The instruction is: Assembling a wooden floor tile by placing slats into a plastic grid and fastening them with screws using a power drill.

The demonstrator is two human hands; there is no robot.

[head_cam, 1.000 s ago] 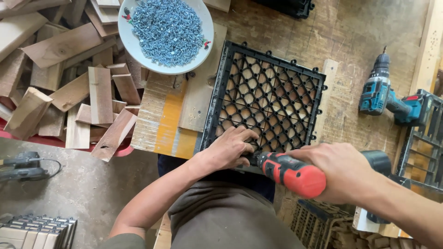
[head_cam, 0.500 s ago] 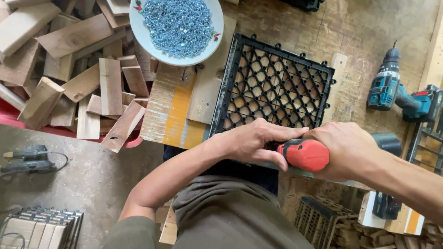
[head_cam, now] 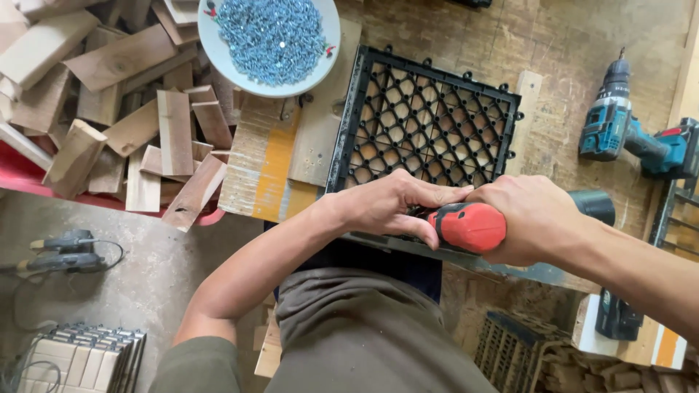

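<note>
Right hand [head_cam: 535, 218] is gripping a red power driver [head_cam: 470, 227], fingers clenched around the body; its tip is hidden under the left hand [head_cam: 389, 206], so I cannot tell what it is contacting. Left hand is lying curled over the driver's front end and the near edge of the black plastic grid tile [head_cam: 426, 124], fingers wrapping the nose of the tool; whether it is pinching a screw underneath is not visible. The grid tile is sitting flat on the desk [head_cam: 568, 44], directly ahead of the person, near edge covered by both hands. Pale wood is showing through the lattice holes, detail too small to read. A white plate of blue-grey screws [head_cam: 273, 36] is sitting up-left of the tile, its top cut off by the frame. A pile of wooden offcuts [head_cam: 124, 109] is lying left of the plate, running out of frame. A teal cordless drill [head_cam: 626, 131] is lying on the desk to the right, well apart from the hands, its battery end partly cut off. A black cylindrical part [head_cam: 593, 205] is poking out just behind the right hand, mostly hidden. A stack of finished tiles [head_cam: 80, 360] is standing on the floor lower left, partly cropped.
</note>
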